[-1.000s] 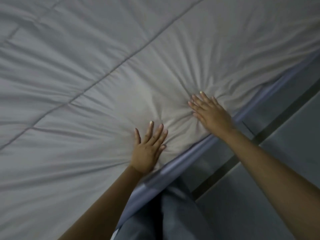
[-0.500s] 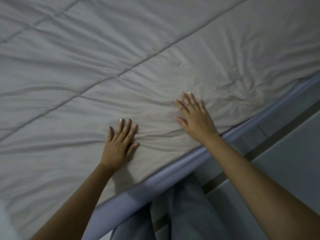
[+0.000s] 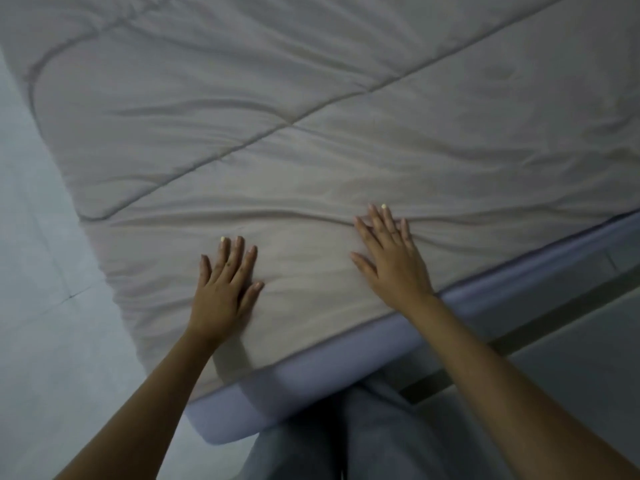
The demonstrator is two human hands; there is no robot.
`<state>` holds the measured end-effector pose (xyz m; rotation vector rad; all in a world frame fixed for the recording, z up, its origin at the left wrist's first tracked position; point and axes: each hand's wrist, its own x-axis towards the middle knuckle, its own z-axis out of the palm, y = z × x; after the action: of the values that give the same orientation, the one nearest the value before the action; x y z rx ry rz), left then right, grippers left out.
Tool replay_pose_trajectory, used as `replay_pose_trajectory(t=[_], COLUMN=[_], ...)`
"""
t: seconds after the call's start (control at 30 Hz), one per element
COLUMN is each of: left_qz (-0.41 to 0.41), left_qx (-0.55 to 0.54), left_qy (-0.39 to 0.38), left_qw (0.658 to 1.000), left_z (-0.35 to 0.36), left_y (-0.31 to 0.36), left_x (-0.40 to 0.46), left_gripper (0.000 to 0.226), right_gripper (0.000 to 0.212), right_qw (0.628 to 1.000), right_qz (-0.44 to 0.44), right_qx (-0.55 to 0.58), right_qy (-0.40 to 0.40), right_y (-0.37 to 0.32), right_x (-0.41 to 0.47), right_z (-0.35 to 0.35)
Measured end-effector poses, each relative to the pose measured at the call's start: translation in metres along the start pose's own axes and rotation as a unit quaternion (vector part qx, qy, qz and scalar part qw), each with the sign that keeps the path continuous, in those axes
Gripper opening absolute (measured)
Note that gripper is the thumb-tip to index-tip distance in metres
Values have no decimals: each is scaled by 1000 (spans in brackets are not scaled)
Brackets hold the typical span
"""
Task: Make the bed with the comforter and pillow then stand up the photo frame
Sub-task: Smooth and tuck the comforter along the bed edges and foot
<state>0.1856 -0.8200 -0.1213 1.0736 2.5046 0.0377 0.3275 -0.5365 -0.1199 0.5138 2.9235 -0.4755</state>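
A pale grey quilted comforter (image 3: pixel 311 133) lies spread over the bed and fills most of the view. Its near edge stops just short of the mattress side (image 3: pixel 329 372), which shows lavender-blue below it. My left hand (image 3: pixel 225 285) lies flat on the comforter near the bed's corner, fingers straight and slightly spread. My right hand (image 3: pixel 391 258) presses flat on the comforter further right, with small folds bunched ahead of its fingertips. No pillow or photo frame is in view.
Light tiled floor (image 3: pixel 41 306) shows to the left of the bed's corner. More floor with a dark strip (image 3: pixel 554 317) runs along the bed at the right. My legs in grey trousers (image 3: pixel 363 438) stand against the mattress side.
Both hands have slid left along the comforter's near edge, smoothing out the starburst creases. The view has shifted left, so the bed's corner and the floor beside it now show.
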Motion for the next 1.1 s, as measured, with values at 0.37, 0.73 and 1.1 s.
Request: replay_pose_trajectory(t=[0.37,0.73,1.1], left_qz=[86,168,218], left_qx=[-25,52,-15], left_qy=[37,3,76], left_qw=[995,984,973], left_z=[2,25,19], left_y=[-41,-101,-94], left_x=[-16,-60,-99], left_gripper=[69,62,56], right_gripper=[64,54,42], right_qw=[998,997,993], right_qz=[60,60,10], right_qx=[7,-31,24], right_qy=[10,41,111], right_y=[-75,-170,-186], right_x=[-5,-30,-49], right_z=[11,77,66])
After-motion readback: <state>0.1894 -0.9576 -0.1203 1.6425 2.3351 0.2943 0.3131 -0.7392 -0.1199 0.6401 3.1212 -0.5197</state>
